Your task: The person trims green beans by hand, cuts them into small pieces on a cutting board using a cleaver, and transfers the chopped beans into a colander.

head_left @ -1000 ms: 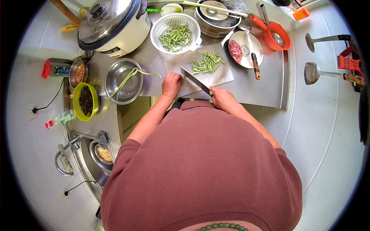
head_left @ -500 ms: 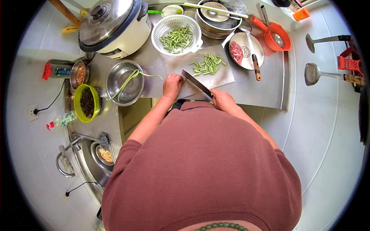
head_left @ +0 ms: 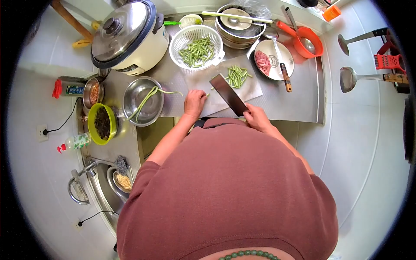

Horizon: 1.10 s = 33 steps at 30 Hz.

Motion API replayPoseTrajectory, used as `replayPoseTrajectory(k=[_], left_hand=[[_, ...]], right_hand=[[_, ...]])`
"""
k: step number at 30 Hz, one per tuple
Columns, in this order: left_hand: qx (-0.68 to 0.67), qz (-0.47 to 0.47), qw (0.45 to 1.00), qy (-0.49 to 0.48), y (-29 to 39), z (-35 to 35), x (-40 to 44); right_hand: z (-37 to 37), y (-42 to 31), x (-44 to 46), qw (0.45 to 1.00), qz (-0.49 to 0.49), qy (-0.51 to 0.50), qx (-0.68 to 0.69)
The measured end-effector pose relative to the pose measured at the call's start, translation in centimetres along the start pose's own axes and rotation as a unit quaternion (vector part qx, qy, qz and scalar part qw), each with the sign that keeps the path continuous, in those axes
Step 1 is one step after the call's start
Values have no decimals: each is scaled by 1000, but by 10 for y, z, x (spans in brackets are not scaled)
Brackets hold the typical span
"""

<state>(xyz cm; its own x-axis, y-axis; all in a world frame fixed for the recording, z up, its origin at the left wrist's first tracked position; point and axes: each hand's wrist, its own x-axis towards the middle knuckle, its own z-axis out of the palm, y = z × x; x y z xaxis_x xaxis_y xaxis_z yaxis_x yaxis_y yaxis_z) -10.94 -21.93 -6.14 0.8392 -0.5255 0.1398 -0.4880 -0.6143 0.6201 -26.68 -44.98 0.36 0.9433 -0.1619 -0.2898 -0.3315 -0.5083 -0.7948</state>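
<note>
My right hand (head_left: pixel 257 118) is closed round the handle of a broad cleaver (head_left: pixel 229 95), whose blade now shows its flat side over the white cutting board (head_left: pixel 255 92). At the board's left edge my left hand (head_left: pixel 195 103) has its fingers pressed together; a small green bit shows at the fingertips, too small to make out. Cut green bean pieces (head_left: pixel 237 77) lie behind the blade. More pieces fill part of a white colander (head_left: pixel 173 48) behind the board. A steel bowl (head_left: pixel 130 96) with long whole beans (head_left: pixel 146 100) stands left of my left hand.
A rice cooker (head_left: pixel 149 54) stands at back left, a steamer pot (head_left: pixel 238 40) at the back. On the right are a plate (head_left: pixel 276 73) with pink meat and a spatula, and a red strainer (head_left: pixel 318 46). A yellow-green bowl (head_left: pixel 113 123) stands near the sink (head_left: pixel 102 184) at left.
The cleaver has tilted so its flat face shows, and it has moved a little right with my right hand. My left hand has shifted slightly down. The whole view has turned slightly.
</note>
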Motion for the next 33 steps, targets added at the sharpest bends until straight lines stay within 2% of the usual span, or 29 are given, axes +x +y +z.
replayPoseTrajectory(k=[4,5,8,15,21,29,33], left_hand=[[-18,-5,1000,3,5,5,5],[-24,-7,1000,3,6,7,7],[-75,-13,997,5,13,9,15],[-102,-19,994,23,10,17,20],[-121,-24,992,4,11,15,19],[-115,-51,992,-26,11,10,16],[-110,-24,994,0,4,13,17]], right_hand=[[-30,-23,-13,993,70,67,65],[-32,-8,-10,994,41,92,32],[-47,3,-6,988,72,136,6],[-61,16,-1,955,27,197,-218],[-53,16,10,946,41,179,-266],[-42,15,27,942,6,174,-287],[-40,15,30,944,-8,165,-285]])
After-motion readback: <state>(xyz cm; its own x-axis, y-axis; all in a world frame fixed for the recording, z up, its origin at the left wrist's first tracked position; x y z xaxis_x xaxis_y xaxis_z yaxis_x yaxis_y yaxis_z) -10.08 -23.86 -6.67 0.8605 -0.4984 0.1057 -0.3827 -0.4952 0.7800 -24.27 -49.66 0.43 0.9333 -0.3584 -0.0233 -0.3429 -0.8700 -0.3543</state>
